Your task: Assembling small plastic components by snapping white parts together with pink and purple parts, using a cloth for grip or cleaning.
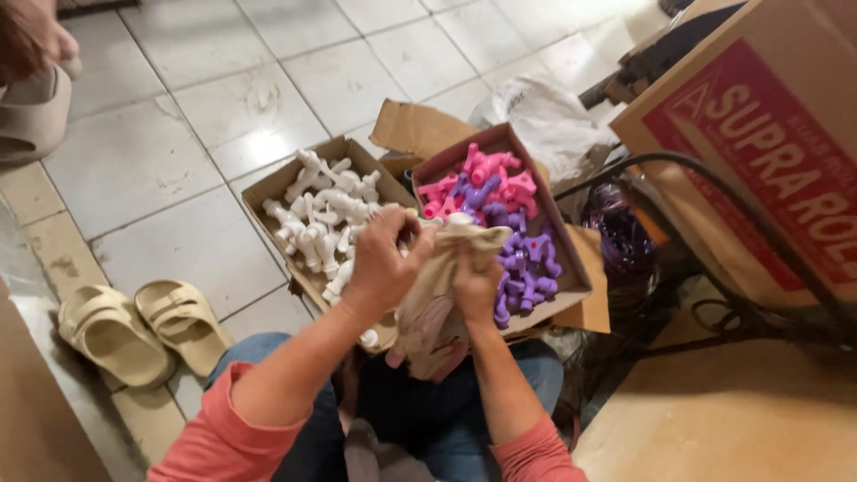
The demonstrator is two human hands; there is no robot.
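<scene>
- Nearest the camera: salmon-pink sleeves and blue-jeaned knees of a person seated on the tiled floor.
- Left hand: fingers curled shut, pinching the upper edge of a beige cloth. A small white piece shows at the fingertips; whether it is gripped I cannot tell.
- Right hand: fingers closed into the same cloth from the other side, bunching it. Cloth hangs between both hands, over the lap.
- Just beyond the left hand: open cardboard box full of white plastic fittings.
- Just beyond the right hand: second cardboard box, touching the first, holding pink fittings at the far end and purple fittings nearer.
- Behind the boxes: crumpled white plastic bag.
- Right side: dark purple coil, black curved cable, large red-and-brown carton.
- Left of the knees: pair of beige sandals side by side on the floor.
- Top left corner: another person's foot in a beige sandal, well apart.
</scene>
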